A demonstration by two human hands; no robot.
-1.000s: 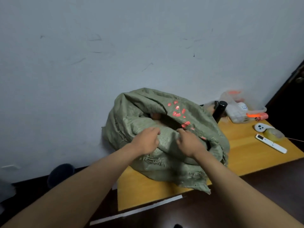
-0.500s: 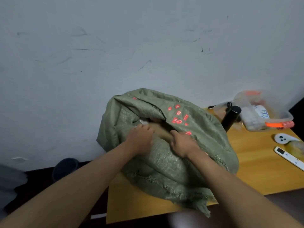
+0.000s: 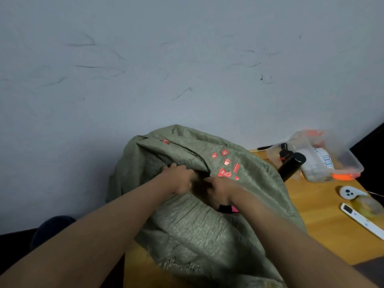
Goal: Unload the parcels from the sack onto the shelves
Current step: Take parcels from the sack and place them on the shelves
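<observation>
A green woven sack [image 3: 187,223] with red printed marks lies on the wooden table [image 3: 332,231], against the wall. Both my hands are at its dark mouth. My left hand [image 3: 178,179] has its fingers curled over the cloth at the opening's upper edge. My right hand [image 3: 220,190] reaches into the opening, its fingers hidden inside the sack. No parcel shows clearly; a small pink and black patch [image 3: 229,208] peeks out under my right wrist.
A black cylinder [image 3: 291,166] stands right of the sack. Behind it sits a clear plastic box [image 3: 324,156] with orange clips. A white round device [image 3: 349,192], a tape roll [image 3: 365,206] and a white remote [image 3: 362,220] lie at the table's right. A dark round object [image 3: 52,227] sits low on the left.
Both hands have moved further up the sack and into its mouth. The brown thing seen in the opening earlier is now hidden by my hands.
</observation>
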